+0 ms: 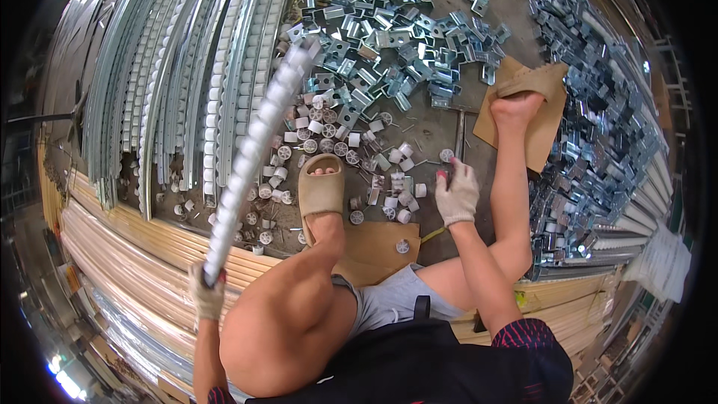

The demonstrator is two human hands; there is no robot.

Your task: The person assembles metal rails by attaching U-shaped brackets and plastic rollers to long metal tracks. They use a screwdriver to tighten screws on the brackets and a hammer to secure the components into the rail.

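Note:
My left hand [207, 293], in a pale glove, is closed around the lower end of a roller track [258, 153]. This long metal channel is lined with white wheels, blurred by motion, and slants up and to the right. My right hand [458, 196], also gloved and with reddish fingertips, has its fingers curled above the floor. What they hold, if anything, is hard to make out. A white roller wheel [446, 155] shows just beyond those fingertips, beside a thin metal bar [460, 133]. Loose white wheels [329, 131] and small pins lie scattered between my feet.
Shiny metal brackets [389, 37] are heaped ahead, and another bracket pile [598, 135] spreads along the right. Several roller tracks [176, 67] lie side by side at the left. Bundled long pale strips [127, 247] run near my left side. Cardboard [542, 138] lies under my right foot.

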